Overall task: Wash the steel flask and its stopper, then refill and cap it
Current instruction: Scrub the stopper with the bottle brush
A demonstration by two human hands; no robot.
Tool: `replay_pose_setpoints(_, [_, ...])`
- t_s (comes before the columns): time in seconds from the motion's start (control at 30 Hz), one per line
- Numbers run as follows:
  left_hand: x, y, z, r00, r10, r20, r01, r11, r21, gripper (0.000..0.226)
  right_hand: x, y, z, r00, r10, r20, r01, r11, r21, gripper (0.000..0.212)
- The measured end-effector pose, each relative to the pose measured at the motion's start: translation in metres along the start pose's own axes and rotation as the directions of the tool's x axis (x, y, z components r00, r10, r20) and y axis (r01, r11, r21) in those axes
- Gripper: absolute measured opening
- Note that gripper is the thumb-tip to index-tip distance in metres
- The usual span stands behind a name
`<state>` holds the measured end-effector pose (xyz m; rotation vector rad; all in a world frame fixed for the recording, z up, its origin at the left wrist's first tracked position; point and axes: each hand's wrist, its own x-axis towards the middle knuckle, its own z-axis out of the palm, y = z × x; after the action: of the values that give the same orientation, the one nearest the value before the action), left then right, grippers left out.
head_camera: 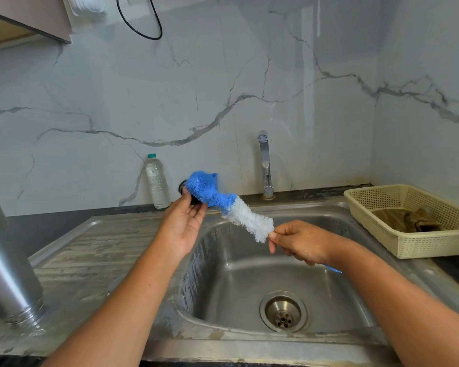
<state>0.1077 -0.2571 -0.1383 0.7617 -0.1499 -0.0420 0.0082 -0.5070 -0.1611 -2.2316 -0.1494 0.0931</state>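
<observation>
Left hand (182,226) pinches the stopper (181,186) while right hand (300,243) pinches the bottle brush (231,207), its long axis slanting up-left onto the stopper; steel flask (8,274) stands far left.

- Cylindrical brushed steel flask (8,263): far left of scene, on the wet steel draining board. Inverted, threaded mouth down; uncapped. It appears to lean in this wide-angle view.
- Dark round stopper (181,187): off the flask, held over the sink's far left rim, pinched in the left hand (186,223). Mostly hidden, so its detail cannot be told.
- Blue-and-white bristled bottle brush (223,205): blue end pressed on the stopper, white end pinched by the right hand (300,242).
</observation>
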Motion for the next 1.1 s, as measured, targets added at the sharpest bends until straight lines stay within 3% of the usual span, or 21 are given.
replay_pose_setpoints(0.2, [-0.006,-0.002,0.002,0.996,-0.048,0.081,0.042,0.996,0.075,0.033,0.001,0.003,-0.004,0.999,0.005,-0.046,-0.003,0.999,0.051,0.036])
replay_pose_setpoints(0.43, [0.004,0.010,-0.002,0.998,0.070,-0.005,-0.069,0.998,0.007,0.035,0.001,0.001,-0.002,1.000,0.013,0.000,-0.013,0.998,0.064,0.037])
replay_pose_setpoints(0.53, [-0.002,0.004,-0.003,0.999,0.004,0.051,-0.009,0.995,0.101,0.033,0.002,0.000,0.001,0.999,0.008,-0.048,-0.006,0.999,0.050,0.039])
replay_pose_setpoints(0.63, [-0.009,-0.005,0.005,0.990,-0.067,0.121,0.046,0.985,0.165,0.046,0.004,-0.001,0.001,0.994,0.005,-0.105,0.005,0.995,0.098,0.040])
replay_pose_setpoints(0.8, [0.000,0.010,0.003,0.999,0.032,0.040,-0.032,0.999,0.017,0.033,-0.003,0.001,-0.005,0.999,0.017,-0.033,-0.013,0.995,0.104,0.039])
replay_pose_setpoints(1.1, [-0.006,0.002,0.004,0.998,-0.049,0.044,0.046,0.997,0.060,0.025,0.001,-0.003,0.003,0.998,0.024,-0.056,-0.017,0.993,0.117,0.038])
